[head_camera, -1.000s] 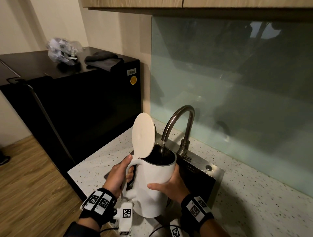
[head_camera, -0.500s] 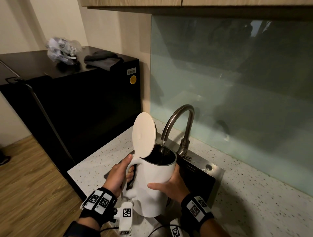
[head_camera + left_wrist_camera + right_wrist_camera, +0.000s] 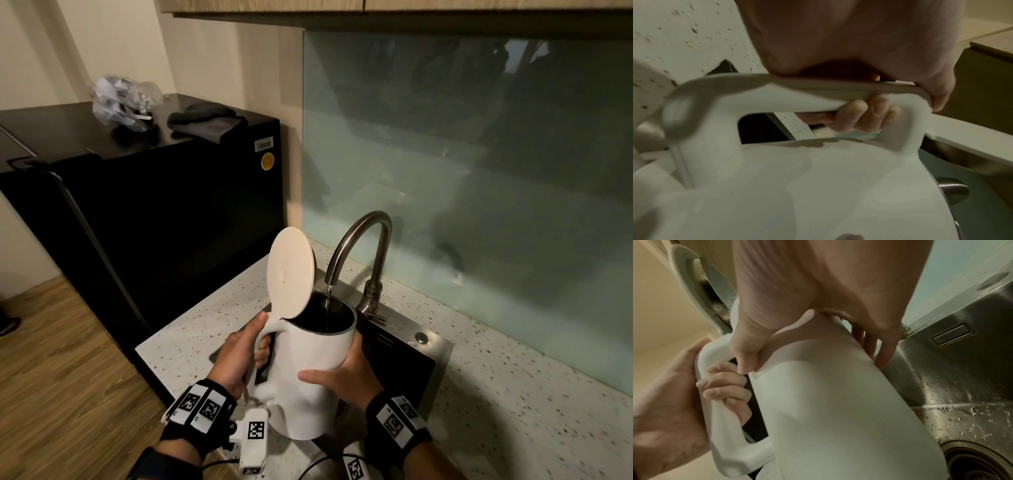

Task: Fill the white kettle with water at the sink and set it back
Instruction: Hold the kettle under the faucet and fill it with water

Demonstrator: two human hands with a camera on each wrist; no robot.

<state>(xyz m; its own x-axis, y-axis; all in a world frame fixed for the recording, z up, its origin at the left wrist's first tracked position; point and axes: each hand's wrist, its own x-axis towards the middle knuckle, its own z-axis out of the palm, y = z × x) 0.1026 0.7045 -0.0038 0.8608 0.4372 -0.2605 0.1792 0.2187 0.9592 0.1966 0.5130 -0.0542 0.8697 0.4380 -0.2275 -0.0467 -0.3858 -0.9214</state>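
Filling: my left hand (image 3: 236,359) grips the handle (image 3: 818,95), my right hand (image 3: 349,377) clasps the white plastic kettle (image 3: 308,353); next, shut the curved steel tap (image 3: 381,260) above.

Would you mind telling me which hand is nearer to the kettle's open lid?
Left. The left hand grips the handle, thumb just below the lid; the right hand cups the kettle body lower down.

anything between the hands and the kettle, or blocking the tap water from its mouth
Nothing visible. The left hand grips the handle directly and the right hand holds the kettle by its side. The lid stands open, clear of the tap, so the water falls straight into the mouth.
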